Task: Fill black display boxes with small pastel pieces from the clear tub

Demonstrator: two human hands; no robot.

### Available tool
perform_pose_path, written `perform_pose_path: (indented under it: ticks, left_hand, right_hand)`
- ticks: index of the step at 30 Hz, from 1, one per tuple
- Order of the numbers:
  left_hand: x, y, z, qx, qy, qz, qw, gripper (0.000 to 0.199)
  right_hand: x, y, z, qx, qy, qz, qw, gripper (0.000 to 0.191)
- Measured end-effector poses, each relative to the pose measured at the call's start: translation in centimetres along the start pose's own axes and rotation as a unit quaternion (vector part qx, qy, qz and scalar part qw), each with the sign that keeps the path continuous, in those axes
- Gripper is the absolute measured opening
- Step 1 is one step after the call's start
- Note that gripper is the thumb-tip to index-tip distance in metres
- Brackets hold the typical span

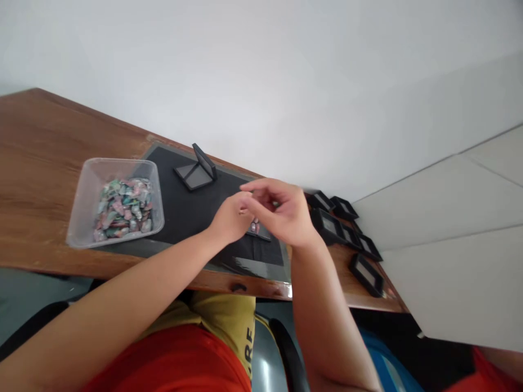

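Note:
My left hand (233,219) and my right hand (281,209) meet above the dark mat (175,209). The right thumb and fingers curve toward the left fingertips, closed around something too small or hidden to name. Left fingers are mostly covered by the right hand. Beneath them, partly hidden, lies a case (263,233) with small pinkish pieces (255,226) in it. To the left stands a clear plastic tub (87,201) full of pink and green wrapped pieces (122,209). An open black case (198,173) with its lid raised rests at the mat's back.
Several black cases (329,224) sit on the wooden desk (44,141) at the right. A pale wall (261,81) rises behind the desk. The desk's front edge runs close to my lap, and a person's red sleeve (482,375) shows at bottom right.

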State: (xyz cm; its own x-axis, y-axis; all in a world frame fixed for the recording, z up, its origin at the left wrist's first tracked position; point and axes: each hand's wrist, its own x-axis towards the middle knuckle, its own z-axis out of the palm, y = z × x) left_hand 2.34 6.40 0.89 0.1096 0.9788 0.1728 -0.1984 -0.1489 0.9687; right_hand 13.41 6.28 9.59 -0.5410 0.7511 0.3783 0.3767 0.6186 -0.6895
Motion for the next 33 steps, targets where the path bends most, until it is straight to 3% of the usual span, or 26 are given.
perform_pose_path:
  ticks: [4, 8, 16, 27, 33]
  left_hand:
    - [-0.4, 0.1, 0.3, -0.124, -0.023, -0.081, 0.989, 0.009]
    - [-0.9, 0.7, 0.2, -0.181, -0.048, -0.127, 0.974, 0.021]
    - [-1.4, 0.8, 0.2, -0.191, -0.071, -0.147, 0.968, 0.054]
    - [-1.6, 0.9, 0.3, -0.144, -0.086, -0.162, 0.972, 0.061]
    - [-1.5, 0.8, 0.4, -0.083, -0.05, -0.133, 0.986, 0.049]
  right_hand:
    - [-4.8, 3.4, -3.3, -0.01, 0.111, 0.059, 0.992, 0.018]
    - [-7.4, 5.0, -4.0, -0.045, 0.094, 0.061, 0.993, 0.029]
    - [-8.3, 5.5, -3.6, -0.059, 0.079, 0.021, 0.995, 0.029]
    - [-9.1, 5.8, -2.6, -0.031, 0.087, 0.052, 0.994, 0.026]
    - [-9.9, 6.6, -2.3, 0.002, 0.103, 0.1, 0.99, 0.03]
